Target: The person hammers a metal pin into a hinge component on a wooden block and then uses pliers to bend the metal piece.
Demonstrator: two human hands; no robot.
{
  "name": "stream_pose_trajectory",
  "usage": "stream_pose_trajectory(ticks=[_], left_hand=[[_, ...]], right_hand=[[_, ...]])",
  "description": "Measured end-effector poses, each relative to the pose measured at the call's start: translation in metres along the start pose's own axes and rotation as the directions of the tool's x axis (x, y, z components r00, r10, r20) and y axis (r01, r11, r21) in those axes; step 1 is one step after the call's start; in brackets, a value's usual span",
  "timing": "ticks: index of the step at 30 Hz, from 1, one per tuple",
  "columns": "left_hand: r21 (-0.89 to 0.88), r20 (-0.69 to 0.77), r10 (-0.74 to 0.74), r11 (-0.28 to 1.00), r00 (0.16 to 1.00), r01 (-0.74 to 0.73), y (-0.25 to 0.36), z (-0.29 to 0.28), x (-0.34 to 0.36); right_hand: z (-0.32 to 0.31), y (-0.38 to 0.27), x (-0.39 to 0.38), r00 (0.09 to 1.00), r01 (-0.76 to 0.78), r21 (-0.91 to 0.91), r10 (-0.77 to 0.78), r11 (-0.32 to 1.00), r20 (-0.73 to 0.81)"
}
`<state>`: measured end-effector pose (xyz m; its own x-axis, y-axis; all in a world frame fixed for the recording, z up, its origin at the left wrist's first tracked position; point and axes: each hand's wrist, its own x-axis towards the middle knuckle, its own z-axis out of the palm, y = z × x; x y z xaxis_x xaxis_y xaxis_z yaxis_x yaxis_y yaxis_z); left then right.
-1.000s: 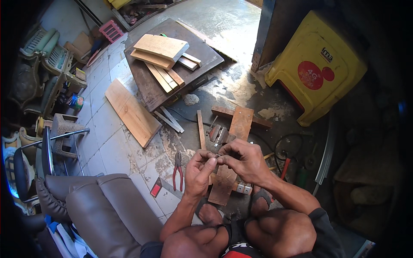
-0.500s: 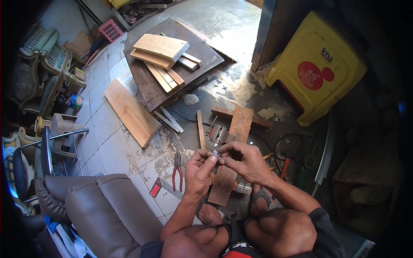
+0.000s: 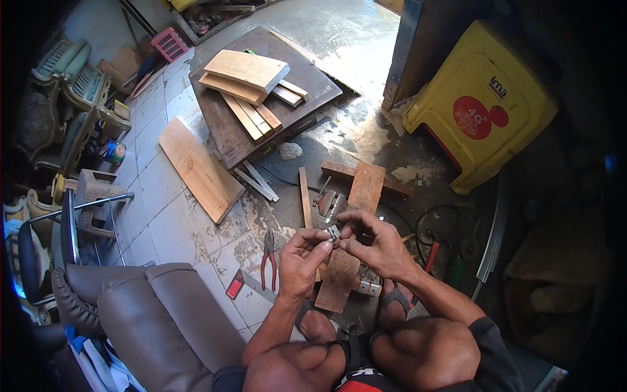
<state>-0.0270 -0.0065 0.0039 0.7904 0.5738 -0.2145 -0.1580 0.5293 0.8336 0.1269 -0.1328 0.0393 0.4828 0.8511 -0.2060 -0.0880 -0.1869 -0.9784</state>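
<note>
At the centre, we see two bare hands meeting over a small metal piece [image 3: 334, 233]. The left hand [image 3: 303, 261] pinches it between thumb and fingertips; the right hand [image 3: 380, 247] curls in at its 3 o'clock side, thumb and forefinger narrowly apart, and we cannot tell whether they grip it.

Just beyond the hands, at 12 o'clock, we find a vise [image 3: 331, 204]; at 11, a thin wooden stick [image 3: 305, 196]. A brown board [image 3: 337, 282] lies below the hands at 6 o'clock.

At 8 o'clock we have red-handled pliers [image 3: 269, 260], then a try square [image 3: 236, 286] with a red handle, and farther off a brown padded seat [image 3: 173, 317]. At 10, a broad plank [image 3: 201, 173] rests on the tiles. Well out at 11, a dark low table [image 3: 307, 78] carries stacked lumber [image 3: 245, 70]. Toward 2 o'clock, we see a yellow plastic stool [image 3: 516, 98], tipped over.
</note>
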Motion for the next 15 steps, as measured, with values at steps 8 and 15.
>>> stream_pose_trajectory(ticks=[8,15], left_hand=[[-0.038,0.040,0.008,0.999,0.999,-0.006,-0.0013,-0.0028,-0.0011],[0.170,0.003,0.011,0.985,1.000,-0.011,0.0006,0.0030,-0.0039]], right_hand=[[-0.0003,0.0047,0.0019,0.992,0.125,-0.094,-0.126,0.988,-0.008],[-0.0022,0.0004,0.0007,0.992,0.130,-0.087,-0.130,0.988,0.003]])
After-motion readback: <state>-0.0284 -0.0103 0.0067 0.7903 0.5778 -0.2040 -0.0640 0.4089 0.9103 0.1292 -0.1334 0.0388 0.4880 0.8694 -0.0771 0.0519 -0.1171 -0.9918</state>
